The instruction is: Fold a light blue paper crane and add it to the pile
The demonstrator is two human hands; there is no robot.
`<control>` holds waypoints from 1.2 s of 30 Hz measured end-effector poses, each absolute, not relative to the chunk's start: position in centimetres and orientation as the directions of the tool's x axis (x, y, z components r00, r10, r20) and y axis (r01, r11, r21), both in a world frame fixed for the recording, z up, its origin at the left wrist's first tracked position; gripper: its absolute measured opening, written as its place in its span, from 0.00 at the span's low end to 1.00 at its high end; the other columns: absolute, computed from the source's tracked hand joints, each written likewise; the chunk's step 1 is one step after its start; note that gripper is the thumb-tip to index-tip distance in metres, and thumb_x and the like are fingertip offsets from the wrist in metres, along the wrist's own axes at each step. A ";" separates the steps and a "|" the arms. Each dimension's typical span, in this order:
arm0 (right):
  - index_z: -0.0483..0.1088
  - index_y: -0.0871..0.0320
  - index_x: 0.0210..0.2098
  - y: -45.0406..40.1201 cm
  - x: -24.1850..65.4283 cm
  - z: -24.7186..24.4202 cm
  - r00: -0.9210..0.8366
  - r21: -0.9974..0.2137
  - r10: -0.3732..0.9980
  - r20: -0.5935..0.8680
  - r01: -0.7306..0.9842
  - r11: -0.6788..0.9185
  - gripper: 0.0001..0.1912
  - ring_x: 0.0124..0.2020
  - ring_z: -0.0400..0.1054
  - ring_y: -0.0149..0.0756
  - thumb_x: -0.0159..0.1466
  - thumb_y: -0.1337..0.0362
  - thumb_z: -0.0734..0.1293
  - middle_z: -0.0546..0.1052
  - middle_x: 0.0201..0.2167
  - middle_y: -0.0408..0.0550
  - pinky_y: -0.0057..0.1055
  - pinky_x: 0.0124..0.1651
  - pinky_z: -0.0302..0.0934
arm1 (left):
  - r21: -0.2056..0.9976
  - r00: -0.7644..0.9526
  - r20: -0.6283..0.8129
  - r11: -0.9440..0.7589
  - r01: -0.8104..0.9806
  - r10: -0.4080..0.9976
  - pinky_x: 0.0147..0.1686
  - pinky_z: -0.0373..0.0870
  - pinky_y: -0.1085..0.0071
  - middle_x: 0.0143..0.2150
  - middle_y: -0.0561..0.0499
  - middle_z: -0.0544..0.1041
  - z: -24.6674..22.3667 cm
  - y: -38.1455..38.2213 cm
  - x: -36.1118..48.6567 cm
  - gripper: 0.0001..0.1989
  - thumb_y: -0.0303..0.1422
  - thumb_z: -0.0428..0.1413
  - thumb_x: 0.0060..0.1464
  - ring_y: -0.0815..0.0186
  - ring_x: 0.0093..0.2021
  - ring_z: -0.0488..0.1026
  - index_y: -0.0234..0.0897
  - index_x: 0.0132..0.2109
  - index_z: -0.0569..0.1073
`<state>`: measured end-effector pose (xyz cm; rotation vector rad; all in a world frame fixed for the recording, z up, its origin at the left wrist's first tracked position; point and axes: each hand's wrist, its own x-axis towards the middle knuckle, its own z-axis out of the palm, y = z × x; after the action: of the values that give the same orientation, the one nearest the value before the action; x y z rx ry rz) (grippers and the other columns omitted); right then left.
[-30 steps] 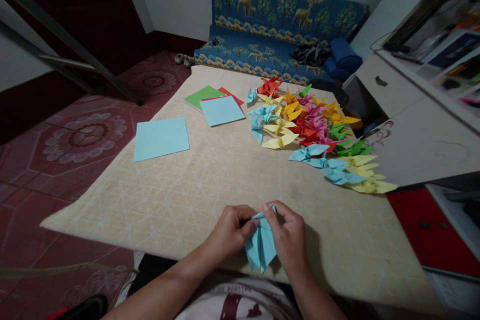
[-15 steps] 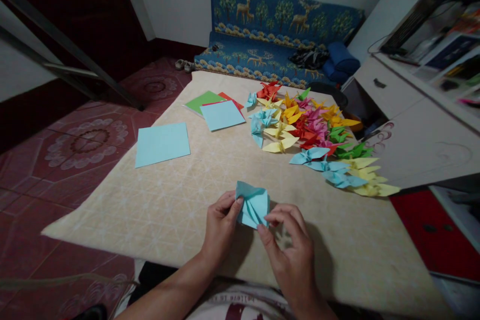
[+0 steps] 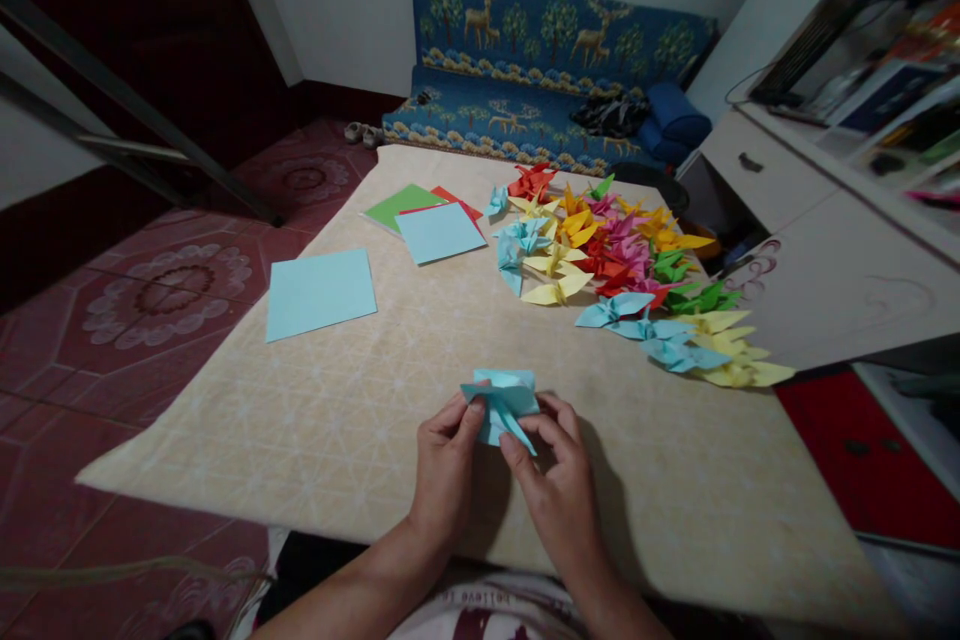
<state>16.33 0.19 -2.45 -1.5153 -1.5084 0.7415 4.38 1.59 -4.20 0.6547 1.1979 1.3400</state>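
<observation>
Between my two hands is a partly folded sheet of light blue origami paper point(image 3: 504, 402), held just above the table near its front edge. One flap of it stands raised, and creases fan out toward its lower right corner. My left hand point(image 3: 448, 440) pinches the left side with the thumb on top. My right hand point(image 3: 553, 450) grips the lower right side, its thumb on the pointed corner and fingers behind. Fingertips behind the paper are hidden.
Folded paper cranes point(image 3: 615, 260) in several colours cover the table's far right. Flat light blue paper point(image 3: 322, 294) lies at left, with a stack of coloured sheets point(image 3: 440, 233) behind it. A patterned sofa point(image 3: 525, 70) stands beyond the table point(image 3: 300, 420); a white cabinet point(image 3: 810, 270) is at right.
The right hand has moved left and closed more firmly on the paper. The paper's upper flap has lifted and tilted toward me, and the lower right point sticks out more. The view has shifted slightly.
</observation>
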 end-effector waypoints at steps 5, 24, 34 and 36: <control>0.74 0.57 0.31 0.4 16.0 -2.5 0.140 -0.900 0.984 0.112 0.435 0.040 0.12 0.48 0.67 0.43 0.61 0.54 0.66 0.69 0.47 0.53 0.32 0.46 0.64 | 0.922 -0.151 -0.261 0.200 -0.331 0.953 0.51 0.67 0.63 0.46 0.45 0.80 -4.6 1.2 4.6 0.15 0.38 0.59 0.53 0.57 0.49 0.73 0.37 0.46 0.80; 0.72 0.56 0.24 0.7 16.2 -4.0 0.128 -0.796 0.957 0.259 0.589 0.136 0.13 0.46 0.65 0.43 0.63 0.61 0.64 0.71 0.44 0.52 0.37 0.47 0.61 | 0.925 -0.140 -0.246 0.190 -0.328 0.959 0.45 0.68 0.68 0.40 0.48 0.81 -3.9 1.4 5.0 0.13 0.38 0.57 0.54 0.61 0.42 0.74 0.35 0.43 0.80; 0.68 0.56 0.19 -0.7 17.6 -1.4 -0.018 -0.795 0.982 0.186 0.585 0.161 0.15 0.44 0.67 0.42 0.62 0.62 0.64 0.72 0.43 0.51 0.36 0.44 0.61 | 0.886 -0.122 -0.360 0.297 -0.356 0.925 0.28 0.62 0.75 0.26 0.51 0.75 -3.5 2.5 3.9 0.14 0.40 0.61 0.50 0.70 0.26 0.66 0.29 0.32 0.79; 0.66 0.56 0.20 -0.6 17.9 -0.7 0.047 -0.798 0.968 0.248 0.576 0.176 0.14 0.46 0.67 0.43 0.61 0.62 0.65 0.71 0.45 0.51 0.36 0.45 0.61 | 0.889 -0.114 -0.370 0.316 -0.332 0.922 0.26 0.60 0.76 0.24 0.52 0.74 -3.5 2.5 3.8 0.14 0.40 0.61 0.49 0.71 0.25 0.64 0.30 0.30 0.79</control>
<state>17.94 -0.60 -0.74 -1.4998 -1.6307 0.6004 3.79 2.53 -3.54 0.6340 1.2444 1.1947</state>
